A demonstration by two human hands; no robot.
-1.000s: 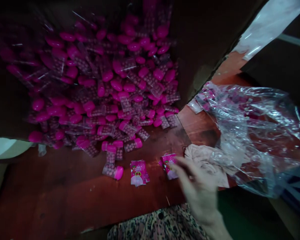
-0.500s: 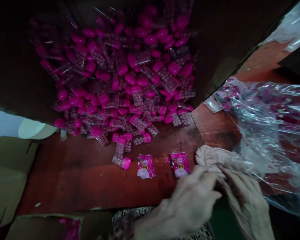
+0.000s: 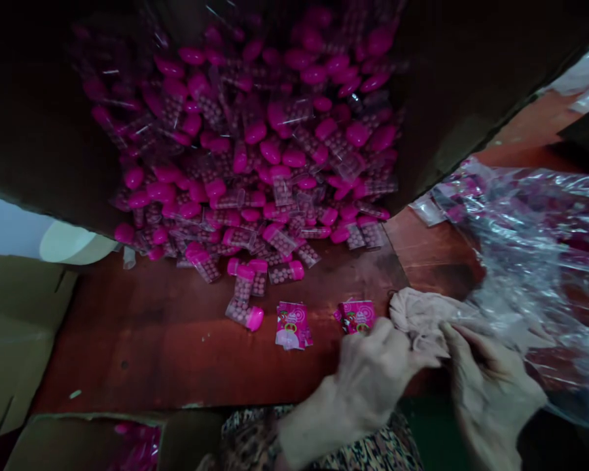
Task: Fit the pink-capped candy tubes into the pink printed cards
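A crumpled pale cloth [image 3: 422, 317] lies near the table's right front, with both hands at its near edge. My left hand [image 3: 375, 363] is closed, its fingers gripping the cloth from the left. My right hand [image 3: 495, 386] pinches the cloth from the right between thumb and fingers; some of its fingertips are hidden. Just beyond my left hand sits a small stack of pink printed cards [image 3: 358, 315], partly covered by the knuckles. Another stack of printed cards [image 3: 292, 325] is farther left.
A large heap of small clear bottles with pink caps [image 3: 275, 157] spills from a dark open box [image 3: 451, 111]. A few loose bottles [image 3: 245, 314] lie in front. Clear plastic sheeting [image 3: 535, 261] covers the right side. At left are a white bowl [image 3: 76, 243] and cardboard [image 3: 14, 327].
My right hand has shifted right and turned, with its thumb now on the cloth's edge. My left hand has moved up slightly and covers more of the right card stack. The view has shifted slightly.
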